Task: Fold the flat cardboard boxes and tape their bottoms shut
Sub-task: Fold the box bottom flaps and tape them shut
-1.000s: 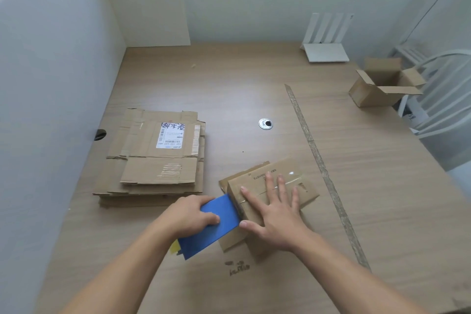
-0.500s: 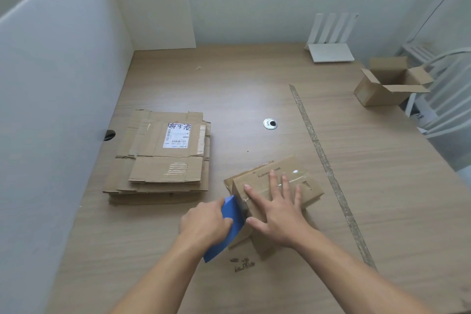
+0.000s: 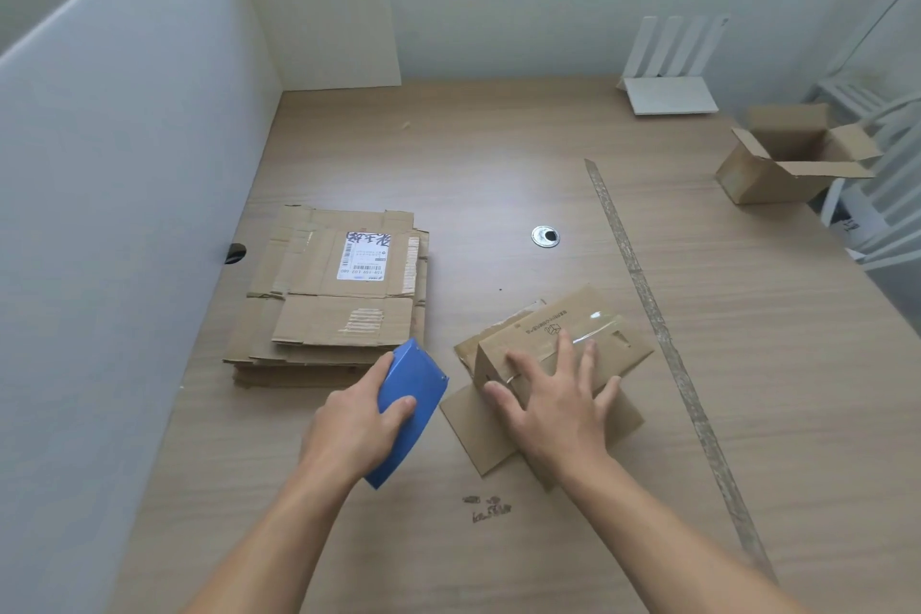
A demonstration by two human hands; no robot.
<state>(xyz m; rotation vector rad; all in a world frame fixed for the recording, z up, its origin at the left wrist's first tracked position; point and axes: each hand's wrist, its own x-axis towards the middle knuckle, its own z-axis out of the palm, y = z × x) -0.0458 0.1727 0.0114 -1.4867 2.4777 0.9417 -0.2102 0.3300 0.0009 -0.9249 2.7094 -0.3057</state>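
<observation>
One folded box (image 3: 573, 317), right hand (image 3: 553, 414) spread flat on top; left hand (image 3: 349, 429) gripping blue tape dispenser (image 3: 413, 379) beside it

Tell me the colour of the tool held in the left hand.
Plain blue: the tool in the left hand shows best in the head view.

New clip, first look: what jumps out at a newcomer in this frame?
At the near centre, the left hand grips a blue tape dispenser beside a small cardboard box that the right hand presses flat-fingered. To the left lies a stack of flattened cardboard boxes with a shipping label on top. At the far right edge of the table stands an open folded box.
</observation>
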